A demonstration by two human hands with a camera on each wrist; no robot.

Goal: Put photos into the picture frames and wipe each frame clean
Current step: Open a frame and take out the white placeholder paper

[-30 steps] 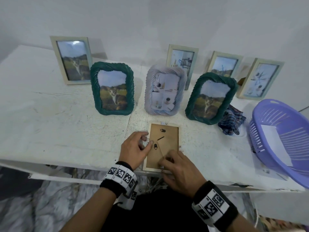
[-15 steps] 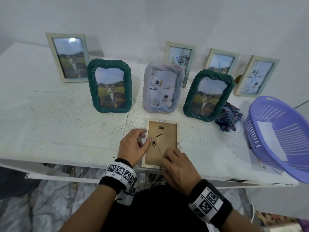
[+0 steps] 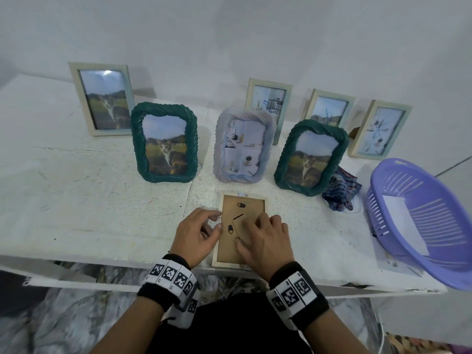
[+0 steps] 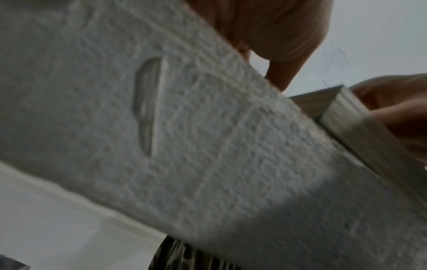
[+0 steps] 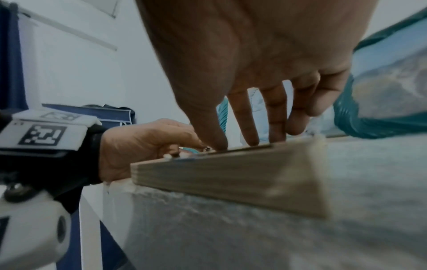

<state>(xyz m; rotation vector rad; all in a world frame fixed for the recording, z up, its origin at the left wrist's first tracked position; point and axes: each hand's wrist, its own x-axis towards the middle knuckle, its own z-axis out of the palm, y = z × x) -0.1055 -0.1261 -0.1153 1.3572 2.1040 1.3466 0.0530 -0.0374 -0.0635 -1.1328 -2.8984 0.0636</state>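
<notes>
A pale wooden picture frame (image 3: 242,204) lies face down near the table's front edge, its brown backing with black clips facing up. My left hand (image 3: 215,221) is at the frame's left rim, fingers curled over the edge and thumb on the backing. My right hand (image 3: 256,222) lies over the middle of the backing. In the right wrist view its straight fingers (image 5: 275,124) press down on the frame (image 5: 231,175), with the left hand (image 5: 150,142) beyond. A frame corner (image 4: 342,117) shows in the left wrist view.
Three twisted-rim frames with photos stand just behind: green (image 3: 164,141), lilac (image 3: 244,146), green (image 3: 310,157). Several pale frames stand in the back row. A checked cloth (image 3: 341,191) lies to the right. A purple basket (image 3: 439,208) holds a white sheet (image 3: 403,221).
My right hand has slid from the lower end of the backing up to its middle. The left hand has stayed at the left rim.
</notes>
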